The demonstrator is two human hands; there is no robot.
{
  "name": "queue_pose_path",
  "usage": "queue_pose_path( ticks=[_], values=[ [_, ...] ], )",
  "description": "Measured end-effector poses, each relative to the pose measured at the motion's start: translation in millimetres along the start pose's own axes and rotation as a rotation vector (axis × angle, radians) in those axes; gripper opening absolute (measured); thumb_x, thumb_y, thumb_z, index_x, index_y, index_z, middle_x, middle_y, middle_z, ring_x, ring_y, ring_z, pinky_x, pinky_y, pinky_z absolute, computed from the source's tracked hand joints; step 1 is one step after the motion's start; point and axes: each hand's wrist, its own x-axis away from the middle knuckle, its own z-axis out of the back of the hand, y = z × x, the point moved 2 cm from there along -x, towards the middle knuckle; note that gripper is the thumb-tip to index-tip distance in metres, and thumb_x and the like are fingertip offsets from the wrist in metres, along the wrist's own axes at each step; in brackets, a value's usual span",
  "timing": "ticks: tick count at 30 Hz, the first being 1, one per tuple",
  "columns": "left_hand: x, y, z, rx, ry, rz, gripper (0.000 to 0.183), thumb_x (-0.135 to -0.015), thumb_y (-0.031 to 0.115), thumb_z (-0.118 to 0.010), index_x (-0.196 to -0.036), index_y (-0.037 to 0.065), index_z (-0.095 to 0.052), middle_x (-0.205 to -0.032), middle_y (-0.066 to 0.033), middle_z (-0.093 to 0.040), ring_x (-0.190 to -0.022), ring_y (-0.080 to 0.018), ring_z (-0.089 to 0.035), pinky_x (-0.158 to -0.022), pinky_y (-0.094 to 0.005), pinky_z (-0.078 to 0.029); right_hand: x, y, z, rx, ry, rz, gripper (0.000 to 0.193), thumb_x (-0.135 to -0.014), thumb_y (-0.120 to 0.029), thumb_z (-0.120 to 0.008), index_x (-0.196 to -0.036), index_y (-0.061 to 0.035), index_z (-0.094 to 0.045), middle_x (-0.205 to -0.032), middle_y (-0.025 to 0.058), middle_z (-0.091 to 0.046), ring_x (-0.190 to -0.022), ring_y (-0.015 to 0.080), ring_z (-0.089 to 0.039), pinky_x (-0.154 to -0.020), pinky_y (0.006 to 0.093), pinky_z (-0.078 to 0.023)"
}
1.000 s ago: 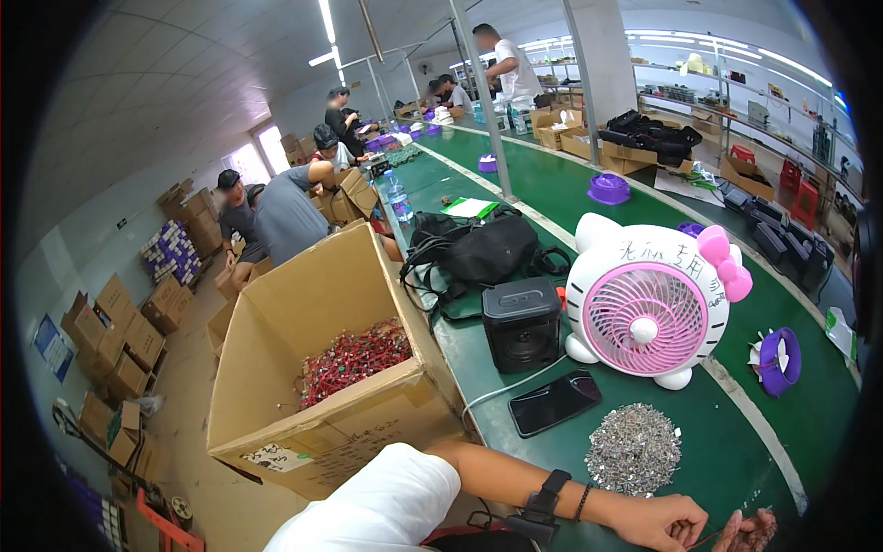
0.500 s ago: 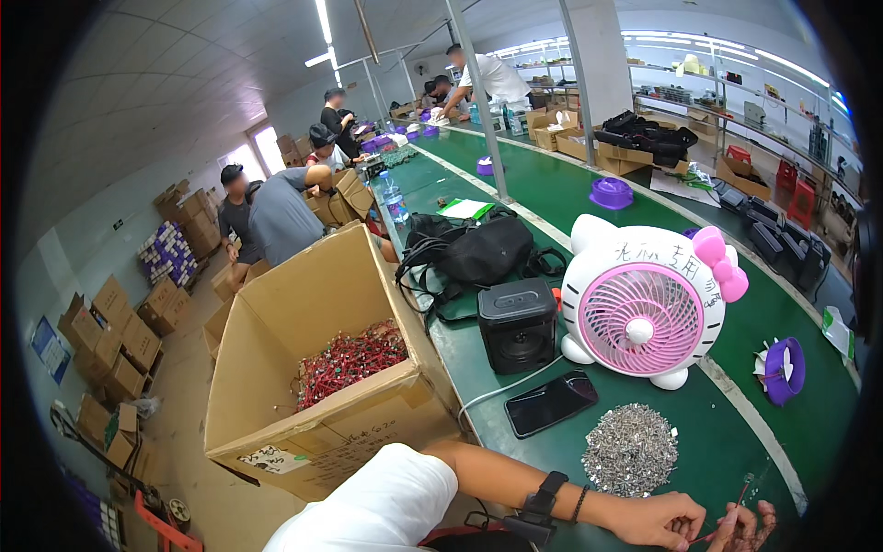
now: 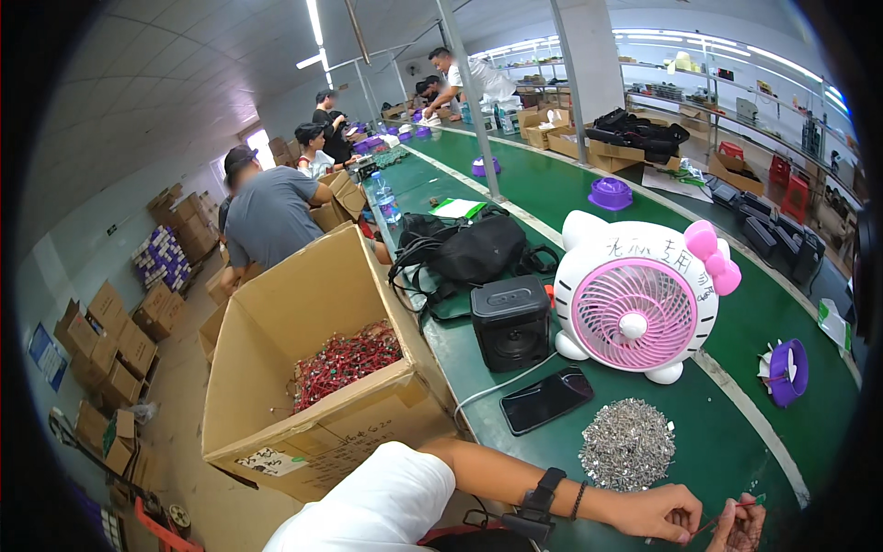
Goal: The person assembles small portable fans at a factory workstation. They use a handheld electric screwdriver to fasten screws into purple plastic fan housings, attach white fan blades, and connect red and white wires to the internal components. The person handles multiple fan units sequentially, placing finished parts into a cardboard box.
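Observation:
At the lower right, my left hand point(image 3: 664, 513) is closed with its fingers curled round one end of a thin red wire point(image 3: 706, 527). My right hand point(image 3: 741, 526), partly cut off by the lower edge, pinches the same wire. A small green piece point(image 3: 758, 500) shows at its fingertips. Just beyond my left hand lies a round heap of small silvery metal parts point(image 3: 628, 443). Left of the heap is a black phone point(image 3: 547, 400). A dark band sits on my left wrist.
A big cardboard box point(image 3: 303, 442) holding many red wires stands left of the bench. On the green bench are a black speaker point(image 3: 510, 324), a white and pink fan point(image 3: 635, 299), a black bag point(image 3: 474, 250) and a purple ring-shaped part point(image 3: 784, 373). Several people work farther back.
The green piece has come down toward my right fingertips, and that hand has turned slightly. My left hand stays nearly in place. A person in grey behind the box has straightened up.

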Motion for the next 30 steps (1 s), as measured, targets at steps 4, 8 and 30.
queue_pose_path(
  ticks=[4,8,30],
  values=[
    [1.6,1.1,3.0,-0.076,-0.041,-0.026,0.021,-0.089,0.019,-0.076,-0.09,0.0,-0.065,-0.083,-0.0064,-0.071,-0.074,-0.0104,-0.066,-0.065,-0.0261,-0.052,5.5,12.7,-1.2,-0.052,-0.033,-0.168,0.017,-0.096,-0.008,-0.066,-0.108,0.0031,-0.07,-0.104,0.0112,-0.071,-0.084,0.0171,-0.066,-0.075,0.0283,-0.052],
    [2.3,6.6,2.1,-0.186,-0.04,-0.1,0.026,-0.087,0.024,-0.08,-0.09,0.002,-0.067,-0.082,-0.0059,-0.072,-0.071,-0.0113,-0.066,-0.063,-0.0278,-0.052,5.9,9.4,-0.5,-0.111,-0.088,-0.192,0.024,-0.097,-0.009,-0.065,-0.117,0.0026,-0.067,-0.104,0.0109,-0.071,-0.086,0.0169,-0.065,-0.077,0.0277,-0.052],
    [-0.4,14.8,0.6,0.045,0.015,0.002,0.016,-0.097,0.016,-0.064,-0.092,0.001,-0.063,-0.076,0.0004,-0.063,-0.071,-0.0037,-0.057,-0.063,-0.0208,-0.046,12.7,17.0,2.9,-0.066,-0.161,-0.203,0.018,-0.096,-0.01,-0.067,-0.111,-0.0008,-0.064,-0.104,0.0122,-0.07,-0.091,0.0173,-0.067,-0.081,0.0281,-0.054]
  ],
)
